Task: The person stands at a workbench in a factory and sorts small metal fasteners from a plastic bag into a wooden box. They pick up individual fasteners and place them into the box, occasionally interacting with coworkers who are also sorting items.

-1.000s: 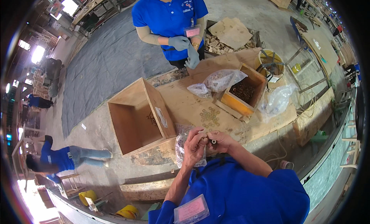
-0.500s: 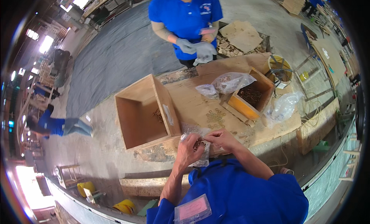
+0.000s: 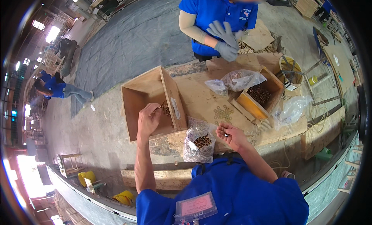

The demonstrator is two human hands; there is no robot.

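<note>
Far left, on the floor: yellow containers (image 3: 86, 177) near a small wooden frame (image 3: 69, 165).

Open wooden box (image 3: 149, 103): lies on its side on the workbench (image 3: 201, 101), opening facing left and toward the viewer. A pale rectangular label (image 3: 176, 108) sits on its right wall.

Left hand (image 3: 149, 118): positioned at the box opening, fingers curled in a pinch around a small cluster of brown screws (image 3: 166, 108). The cluster's long axis runs roughly left to right, its tips pointing into the box toward the right wall.

Clear plastic bag (image 3: 198, 141): stands at the near bench edge between the two hands, holding brown screws, mouth open upward.

Right hand (image 3: 231, 135): just right of the bag, fingers loosely bent around a small dark part; its kind cannot be determined.

Flat washers (image 3: 223, 113): spread on the bench beyond the right hand.

Yellow-sided wooden tray (image 3: 260, 94): holds dark screws; two clear bags (image 3: 240, 79) rest against it.

Beyond the bench: a co-worker's grey-gloved hands (image 3: 224, 41), held together.
</note>
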